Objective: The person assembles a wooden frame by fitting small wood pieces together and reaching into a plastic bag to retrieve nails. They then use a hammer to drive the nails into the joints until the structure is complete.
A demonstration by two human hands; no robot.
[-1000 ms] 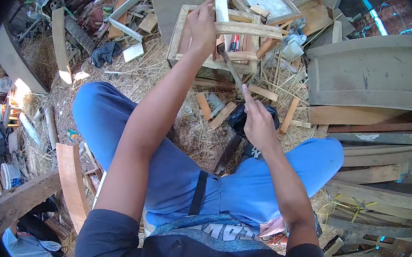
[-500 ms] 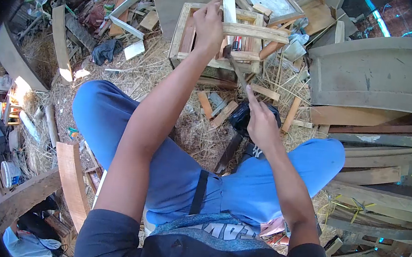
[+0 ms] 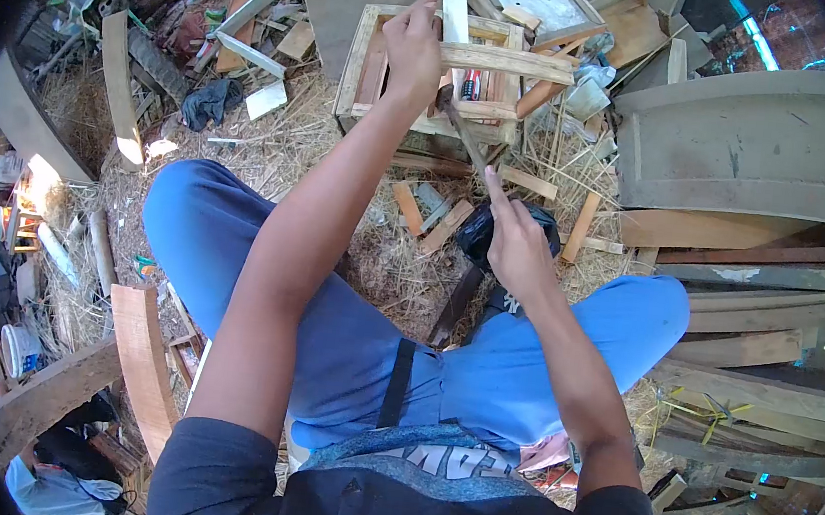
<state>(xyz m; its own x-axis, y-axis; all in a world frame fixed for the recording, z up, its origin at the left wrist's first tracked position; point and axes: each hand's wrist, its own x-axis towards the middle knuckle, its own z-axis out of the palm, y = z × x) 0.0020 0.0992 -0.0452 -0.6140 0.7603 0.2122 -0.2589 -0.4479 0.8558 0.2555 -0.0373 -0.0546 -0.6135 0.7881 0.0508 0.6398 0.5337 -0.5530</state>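
My left hand (image 3: 411,56) is closed around the left end of a wooden strip (image 3: 513,63), where a paler upright wooden strip (image 3: 455,9) meets it at an angle. Both strips lie over a wooden crate-like frame (image 3: 357,71) in front of my knees. In my right hand (image 3: 519,244) is a hammer (image 3: 467,138), held by its handle with the index finger stretched along it. The hammer head is just below the strip, close to my left wrist. A red and black object (image 3: 471,85) shows inside the frame.
Straw and wood offcuts (image 3: 448,227) cover the ground between my legs and the frame. A black plastic bag (image 3: 480,235) sits beneath my right hand. Stacked boards (image 3: 768,315) line the right side, below a large panel (image 3: 756,143). A curved plank (image 3: 142,360) stands at left.
The hammer head has shifted slightly left, toward my left wrist, and my right hand has moved a little the same way. My left hand keeps its hold on the strips.
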